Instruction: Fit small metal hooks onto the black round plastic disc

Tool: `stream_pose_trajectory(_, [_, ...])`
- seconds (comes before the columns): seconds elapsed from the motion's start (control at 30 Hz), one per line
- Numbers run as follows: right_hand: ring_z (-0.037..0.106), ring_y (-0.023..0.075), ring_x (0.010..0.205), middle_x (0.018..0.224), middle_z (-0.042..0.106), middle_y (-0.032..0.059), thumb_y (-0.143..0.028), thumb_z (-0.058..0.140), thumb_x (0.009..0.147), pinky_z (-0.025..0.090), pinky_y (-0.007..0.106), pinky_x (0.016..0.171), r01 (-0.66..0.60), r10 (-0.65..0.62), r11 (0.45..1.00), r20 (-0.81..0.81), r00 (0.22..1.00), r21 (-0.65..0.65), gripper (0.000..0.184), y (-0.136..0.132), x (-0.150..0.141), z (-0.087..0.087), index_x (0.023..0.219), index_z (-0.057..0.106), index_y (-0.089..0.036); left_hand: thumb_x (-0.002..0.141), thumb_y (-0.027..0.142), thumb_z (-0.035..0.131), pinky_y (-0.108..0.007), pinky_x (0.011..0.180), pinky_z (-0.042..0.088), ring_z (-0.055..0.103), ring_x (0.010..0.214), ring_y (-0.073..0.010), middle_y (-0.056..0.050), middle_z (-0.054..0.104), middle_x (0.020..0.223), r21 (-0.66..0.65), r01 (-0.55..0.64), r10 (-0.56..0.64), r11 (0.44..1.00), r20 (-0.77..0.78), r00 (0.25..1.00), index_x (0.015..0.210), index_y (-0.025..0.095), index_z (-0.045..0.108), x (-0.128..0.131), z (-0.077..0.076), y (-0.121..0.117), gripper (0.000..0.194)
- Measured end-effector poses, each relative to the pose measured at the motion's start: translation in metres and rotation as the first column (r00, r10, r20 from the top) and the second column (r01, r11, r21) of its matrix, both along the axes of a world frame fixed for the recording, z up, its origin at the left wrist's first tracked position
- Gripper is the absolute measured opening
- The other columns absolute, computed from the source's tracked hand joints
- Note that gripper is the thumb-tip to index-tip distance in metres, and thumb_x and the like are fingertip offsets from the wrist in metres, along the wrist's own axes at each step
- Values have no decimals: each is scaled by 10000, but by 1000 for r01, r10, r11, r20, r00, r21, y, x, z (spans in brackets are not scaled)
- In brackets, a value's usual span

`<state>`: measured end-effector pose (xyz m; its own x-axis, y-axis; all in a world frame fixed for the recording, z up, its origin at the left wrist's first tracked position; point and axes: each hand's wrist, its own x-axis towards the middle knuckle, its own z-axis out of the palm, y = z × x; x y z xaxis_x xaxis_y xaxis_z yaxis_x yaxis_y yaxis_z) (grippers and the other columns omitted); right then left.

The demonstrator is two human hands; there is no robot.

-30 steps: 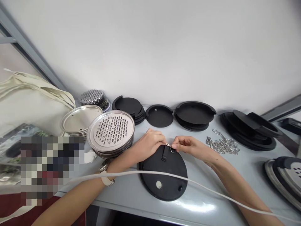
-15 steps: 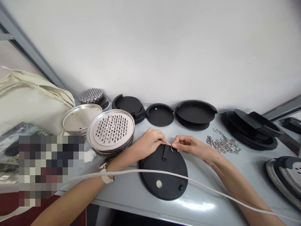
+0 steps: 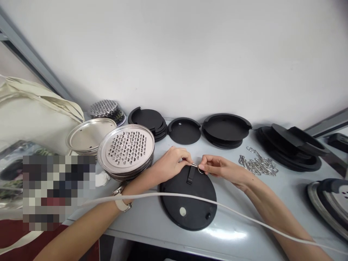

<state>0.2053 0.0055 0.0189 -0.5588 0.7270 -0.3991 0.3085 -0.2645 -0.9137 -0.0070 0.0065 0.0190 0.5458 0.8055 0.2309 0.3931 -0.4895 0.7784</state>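
A round black disc (image 3: 201, 186) lies on the bench below my hands, with a short black strap (image 3: 190, 175) near its far edge. My left hand (image 3: 172, 165) is closed in a pinch on a slim shiny metal piece at the strap's far end. Opposite it, my right hand (image 3: 219, 169) pinches a small metal ring (image 3: 201, 171) between thumb and fingers. The slim piece and the ring seem to meet; whether they are one part I cannot tell. A pale round spot and a small black knob show on the disc's near half.
Grater plates (image 3: 130, 149) are stacked left, beside plain metal discs (image 3: 91, 134). Black round trays (image 3: 227, 127) line the wall. Metal rings and hooks (image 3: 257, 165) lie in a heap right. A white cable (image 3: 233, 209) crosses the view above the bench (image 3: 152, 226).
The view has shifted very slightly. Both hands keep their pinch at the strap's far end, with hardly any movement.
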Motion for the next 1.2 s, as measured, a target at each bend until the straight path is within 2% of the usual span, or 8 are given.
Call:
stream_pose_trajectory(0.63, [284, 61, 526, 616, 388, -65, -532, 653, 741, 201, 224, 477, -3, 3, 999, 17, 1000, 32, 390, 0, 0, -1, 707, 483, -182, 793, 76, 544, -239, 733, 448, 604, 744, -127, -10, 678, 765, -17, 21, -20, 1000, 22, 1000, 727, 143, 674, 0, -3, 2, 161])
stream_pose_trajectory(0.8, [281, 58, 503, 597, 415, -63, -525, 660, 722, 204, 213, 458, 51, -57, 995, 69, 996, 82, 395, -2, -4, -7, 686, 464, -184, 803, 69, 530, -238, 751, 438, 609, 744, -127, -11, 682, 764, -13, 34, -35, 999, -60, 998, 737, 149, 679, -2, -9, 2, 181])
stream_pose_trajectory(0.87, [341, 74, 525, 625, 451, -45, -517, 644, 740, 250, 216, 465, -19, 13, 997, 82, 997, 78, 366, -1, -6, -12, 722, 483, -188, 810, 55, 530, -240, 787, 427, 616, 760, -125, -13, 694, 796, -14, 89, -89, 996, -98, 991, 763, 146, 682, 0, -10, 1, 183])
stream_pose_trajectory(0.93, [357, 84, 518, 636, 453, -40, -552, 605, 755, 290, 230, 468, 93, -114, 976, 98, 989, 195, 378, 0, -8, -15, 748, 479, -196, 834, 67, 525, -255, 806, 413, 615, 788, -134, -16, 695, 820, 41, 10, -5, 999, -118, 993, 784, 146, 675, 3, -9, -2, 177])
stream_pose_trajectory(1.03, [428, 117, 590, 683, 453, -24, -581, 509, 815, 379, 265, 564, 211, -237, 897, 20, 971, 389, 375, -4, -11, -11, 805, 455, -211, 883, 125, 502, -303, 850, 379, 597, 867, -153, -18, 676, 903, 164, -149, 168, 975, -105, 980, 861, 165, 651, 9, -6, -8, 156])
stream_pose_trajectory(1.1, [481, 149, 691, 780, 493, 8, -578, 514, 817, 419, 290, 642, 156, -202, 887, 61, 978, 435, 375, -12, -12, -5, 890, 459, -215, 894, 103, 471, -319, 852, 367, 589, 852, -148, -7, 660, 888, 226, -167, 196, 960, -109, 975, 876, 172, 628, 8, -4, -14, 172])
stream_pose_trajectory(1.13, [497, 165, 753, 855, 503, 23, -575, 600, 759, 434, 302, 686, 124, -188, 877, 93, 978, 464, 432, -18, -13, -2, 957, 451, -220, 894, 91, 464, -321, 852, 367, 584, 857, -149, -8, 653, 896, 249, -198, 230, 948, -107, 967, 879, 171, 618, 7, -2, -18, 173])
stream_pose_trajectory(1.2, [498, 200, 866, 982, 502, 49, -534, 768, 597, 449, 324, 759, -56, -33, 896, 192, 981, 440, 680, -28, -14, 0, 1092, 417, -229, 904, 112, 457, -332, 854, 371, 571, 863, -159, -18, 639, 893, 291, -260, 303, 921, -114, 946, 882, 169, 603, 0, 2, -24, 158])
